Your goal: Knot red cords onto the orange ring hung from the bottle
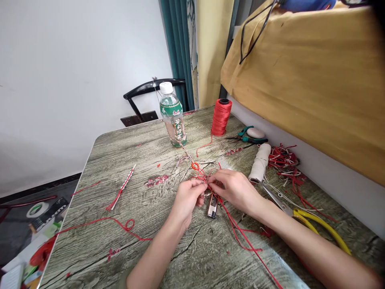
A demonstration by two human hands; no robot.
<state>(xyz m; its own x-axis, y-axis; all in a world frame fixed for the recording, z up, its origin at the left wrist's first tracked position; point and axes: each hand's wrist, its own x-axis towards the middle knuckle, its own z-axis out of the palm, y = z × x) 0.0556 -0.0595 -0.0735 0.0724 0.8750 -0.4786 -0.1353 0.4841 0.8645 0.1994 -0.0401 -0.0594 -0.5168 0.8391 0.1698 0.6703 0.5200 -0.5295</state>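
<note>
Nearside of bottle (174,116): left hand (189,196), right hand (236,188), fingers pinched together on red cords (229,216). Likely knotting; next pull wants even tension.

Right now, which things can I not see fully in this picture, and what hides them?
All in the head view:
Red cords: where they meet, covered by the left hand and right hand.
Lighter: far end, behind the cords.
Scissors: part of the handles, behind the right arm.
Blue thing: cut off by the top edge; I cannot identify it.
</note>
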